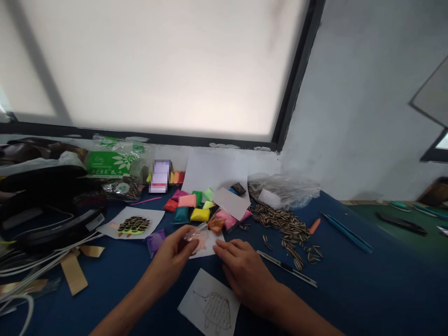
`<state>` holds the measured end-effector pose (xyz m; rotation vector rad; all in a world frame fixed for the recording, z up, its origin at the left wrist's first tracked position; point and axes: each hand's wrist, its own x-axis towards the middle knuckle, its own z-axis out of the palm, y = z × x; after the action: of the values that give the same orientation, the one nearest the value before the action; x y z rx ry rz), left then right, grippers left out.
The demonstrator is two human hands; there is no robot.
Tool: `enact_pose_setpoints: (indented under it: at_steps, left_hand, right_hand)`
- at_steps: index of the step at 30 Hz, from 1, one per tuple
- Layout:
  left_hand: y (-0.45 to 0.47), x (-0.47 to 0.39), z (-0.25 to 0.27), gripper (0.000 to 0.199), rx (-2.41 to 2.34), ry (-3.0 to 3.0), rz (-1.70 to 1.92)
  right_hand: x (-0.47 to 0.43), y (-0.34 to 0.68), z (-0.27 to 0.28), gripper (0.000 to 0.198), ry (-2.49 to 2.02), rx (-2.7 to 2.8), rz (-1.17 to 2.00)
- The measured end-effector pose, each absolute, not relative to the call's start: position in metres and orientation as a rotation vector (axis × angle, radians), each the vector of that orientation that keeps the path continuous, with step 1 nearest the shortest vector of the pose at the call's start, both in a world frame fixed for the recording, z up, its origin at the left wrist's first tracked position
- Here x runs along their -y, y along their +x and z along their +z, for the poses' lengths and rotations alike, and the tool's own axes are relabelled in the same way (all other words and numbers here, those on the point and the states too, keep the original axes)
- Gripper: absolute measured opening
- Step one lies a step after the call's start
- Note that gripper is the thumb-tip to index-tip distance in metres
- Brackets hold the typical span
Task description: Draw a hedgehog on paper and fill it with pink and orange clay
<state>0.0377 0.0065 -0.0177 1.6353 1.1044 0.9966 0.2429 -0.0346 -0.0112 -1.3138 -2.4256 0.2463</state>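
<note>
My left hand (177, 247) is closed on a small clear zip bag (198, 235) with pale peach clay in it, above a white card (210, 247). At that card's right edge is my right hand (243, 266), its fingers bent and together; whatever they pinch is hidden. Between my forearms lies a white sheet with a pencil drawing of a spiny animal (213, 305). Beyond my hands, several coloured clay packets (187, 200) are heaped, partly under a grey-white card (231, 202). A purple packet (156, 241) sits beside my left hand.
On the left, a paper bears a seed-covered clay animal (133, 226), near a green seed bag (114, 165), a phone (160, 176), cables and a black case (70, 224). To the right are loose sunflower seeds (280, 221), a utility knife (287, 268) and blue tweezers (346, 232).
</note>
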Motion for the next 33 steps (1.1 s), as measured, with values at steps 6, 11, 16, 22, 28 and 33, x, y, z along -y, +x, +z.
enact_pose_setpoints:
  at_steps: [6,11,16,22,28,33]
  left_hand:
    - [0.045,0.009,-0.012,0.045,-0.947,1.551,0.825]
    - [0.054,0.023,-0.005,0.037,-0.822,1.531,0.720]
    - [0.054,0.026,0.001,0.029,-0.784,1.548,0.705]
    - [0.051,0.025,0.009,0.038,-0.773,1.440,0.680]
    - [0.047,0.023,0.006,0.030,-0.821,1.548,0.705]
    - [0.046,0.027,0.008,0.027,-0.808,1.567,0.739]
  right_hand:
    - [0.043,0.246,0.002,0.032,-1.265,1.824,0.693]
    - [0.046,0.246,0.005,0.027,-1.229,1.630,0.978]
    - [0.050,0.247,0.014,0.022,-1.211,1.475,1.097]
    - [0.054,0.252,0.020,0.020,-1.207,1.186,1.406]
    - [0.052,0.253,0.020,0.019,-1.207,1.229,1.492]
    - [0.052,0.254,0.022,0.020,-1.164,1.372,1.399]
